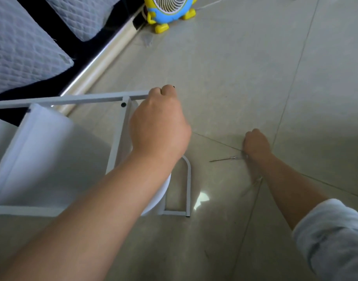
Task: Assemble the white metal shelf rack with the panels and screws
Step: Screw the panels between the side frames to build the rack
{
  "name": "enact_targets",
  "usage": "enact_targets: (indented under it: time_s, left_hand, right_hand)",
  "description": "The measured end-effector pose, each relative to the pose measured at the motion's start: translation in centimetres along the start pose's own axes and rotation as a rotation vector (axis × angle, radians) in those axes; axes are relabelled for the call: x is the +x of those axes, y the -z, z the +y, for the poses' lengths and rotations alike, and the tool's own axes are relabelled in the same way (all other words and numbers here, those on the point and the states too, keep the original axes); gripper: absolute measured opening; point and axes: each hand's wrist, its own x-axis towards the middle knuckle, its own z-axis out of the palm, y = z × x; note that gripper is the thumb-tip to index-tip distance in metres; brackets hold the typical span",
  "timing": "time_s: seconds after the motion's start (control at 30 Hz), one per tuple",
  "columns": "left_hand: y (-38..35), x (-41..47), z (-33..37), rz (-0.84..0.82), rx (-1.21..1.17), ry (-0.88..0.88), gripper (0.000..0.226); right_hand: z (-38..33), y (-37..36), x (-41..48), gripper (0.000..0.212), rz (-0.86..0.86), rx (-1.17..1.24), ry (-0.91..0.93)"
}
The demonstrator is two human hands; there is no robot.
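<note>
Your left hand (pixel 160 122) grips the white rack (pixel 72 100) on the floor (pixel 235 78)
Its fingers curl tight round the end of the top bar; the rack rests beside the bed (pixel 22 47); your right hand (pixel 256 144) is curled up low, touching a thin tool (pixel 222 159); I cannot tell if it holds it.

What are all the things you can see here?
shelf rack: one, white, lying on the floor, left
panels: count unclear, white, inside the rack
screw: one, black, on the rack's joint
thin tool: one, grey, floor, right of rack
fan: one, yellow and blue, top
cushions: two, grey, top left
floor: one, grey tiles, under everything
left hand: one, grips the rack's bar end
right hand: one, at the tool's end, grip unclear
</note>
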Motion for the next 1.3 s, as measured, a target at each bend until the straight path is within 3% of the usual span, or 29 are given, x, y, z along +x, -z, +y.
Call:
enact_targets:
  time_s: [0.17, 0.3, 0.43, 0.57, 0.67, 0.9, 1.0, 1.3]
  left_hand:
    - [0.2, -0.1, 0.0, 0.016, -0.017, -0.011, 0.013]
    - [0.4, -0.3, -0.1, 0.014, -0.028, 0.003, 0.021]
    - [0.3, -0.3, -0.5, 0.04, -0.103, -0.027, 0.022]
    - [1.5, -2.2, -4.2, 0.122, -0.231, -0.028, 0.035]
    - [2.3, -5.1, -9.4, 0.268, -0.262, -0.053, 0.032]
    - [-0.2, -10.9, -14.4, 0.247, -0.31, -0.292, 0.041]
    - [-0.6, -11.0, -14.8, 0.283, -0.286, -0.353, 0.04]
    - [-1.3, -10.5, -14.0, 0.358, -0.3, -0.302, 0.032]
  right_hand:
    - [-0.5, 1.3, -0.9, 0.032, 0.041, 0.168, 0.015]
    - [-2.4, 4.9, -2.7, 0.026, 0.045, 0.272, 0.097]
    - [-5.4, 10.5, -6.8, 0.019, 0.138, 0.61, 0.155]
    - [-9.1, 16.9, -13.1, 0.013, 0.278, 0.888, 0.364]
    - [-12.7, 19.3, -17.2, 0.031, 0.271, 0.941, 0.571]
    - [-18.5, 17.5, -20.6, 0.019, 0.217, 0.531, 1.05]
    - [-19.3, 17.2, -20.8, 0.019, 0.168, 0.437, 1.118]
    - [-18.9, 16.9, -21.3, 0.012, 0.086, 0.224, 1.263]
